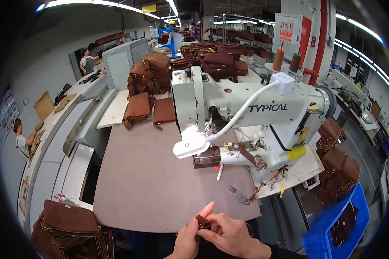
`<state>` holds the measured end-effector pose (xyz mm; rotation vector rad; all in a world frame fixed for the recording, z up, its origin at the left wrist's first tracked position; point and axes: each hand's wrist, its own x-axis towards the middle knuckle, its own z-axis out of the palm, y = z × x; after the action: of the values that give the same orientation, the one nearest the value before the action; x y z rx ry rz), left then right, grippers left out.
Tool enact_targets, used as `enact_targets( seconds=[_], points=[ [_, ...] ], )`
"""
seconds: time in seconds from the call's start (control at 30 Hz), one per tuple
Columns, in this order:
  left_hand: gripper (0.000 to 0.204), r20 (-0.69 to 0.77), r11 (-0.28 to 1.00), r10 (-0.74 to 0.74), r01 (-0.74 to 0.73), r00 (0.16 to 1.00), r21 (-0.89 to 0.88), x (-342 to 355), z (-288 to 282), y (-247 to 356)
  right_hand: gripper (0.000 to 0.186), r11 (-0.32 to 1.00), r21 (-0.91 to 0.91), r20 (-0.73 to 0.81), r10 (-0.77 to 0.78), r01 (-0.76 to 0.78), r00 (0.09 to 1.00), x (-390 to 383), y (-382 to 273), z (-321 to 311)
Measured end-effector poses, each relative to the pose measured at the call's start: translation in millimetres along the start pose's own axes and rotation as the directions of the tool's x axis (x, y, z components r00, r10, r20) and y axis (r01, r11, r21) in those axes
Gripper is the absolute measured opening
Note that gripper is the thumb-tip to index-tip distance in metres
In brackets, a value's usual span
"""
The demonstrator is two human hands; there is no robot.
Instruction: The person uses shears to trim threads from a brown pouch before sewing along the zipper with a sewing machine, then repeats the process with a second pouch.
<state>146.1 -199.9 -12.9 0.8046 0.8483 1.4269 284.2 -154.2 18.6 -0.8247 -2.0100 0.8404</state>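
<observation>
Close in front of me, at the table's near edge, my left hand and my right hand meet around a small brown leather piece. Fingers and thumbs of both hands pinch it, and a bit of gold-coloured metal shows beside it. Most of the piece is hidden behind my fingers. Just beyond my right hand, thread snips lie on the tabletop. Farther back stands a white sewing machine, its lamp lit over the cylinder-shaped arm.
Brown leather bags are piled behind the machine, with more bags stacked at lower left. A blue bin holds a dark piece at lower right. Thread cones stand atop the machine. Two people work along the left-hand benches.
</observation>
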Motion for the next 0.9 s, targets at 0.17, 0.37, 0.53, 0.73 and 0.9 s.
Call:
enact_targets(
  seconds=[0.17, 0.37, 0.53, 0.73, 0.9],
  points=[
    [0.061, 0.004, 0.928, 0.164, -0.156, 0.986, 0.338, -15, 6, -2, 0.031, 0.646, 0.482, 0.376, 0.458, -0.592, 0.806, -3, -2, -11],
    [0.064, 0.042, 0.928, 0.148, -0.153, 0.988, 0.339, -24, 6, -5, 0.034, 0.515, 0.609, 0.434, 0.420, -0.603, 0.797, -24, -4, -12],
    [0.063, 0.181, 0.800, 0.286, -0.338, 0.941, 0.496, -23, 11, -9, 0.034, 0.551, 0.566, 0.452, 0.415, -0.613, 0.790, -37, -5, -23],
    [0.060, 0.103, 0.808, 0.331, -0.338, 0.938, 0.483, -34, 13, -3, 0.044, 0.534, 0.535, 0.465, 0.461, -0.655, 0.756, -46, -3, -17],
    [0.064, 0.018, 0.867, 0.307, -0.288, 0.951, 0.406, -47, 3, 1, 0.045, 0.649, 0.486, 0.425, 0.410, -0.586, 0.807, -60, 4, -7]
  ],
)
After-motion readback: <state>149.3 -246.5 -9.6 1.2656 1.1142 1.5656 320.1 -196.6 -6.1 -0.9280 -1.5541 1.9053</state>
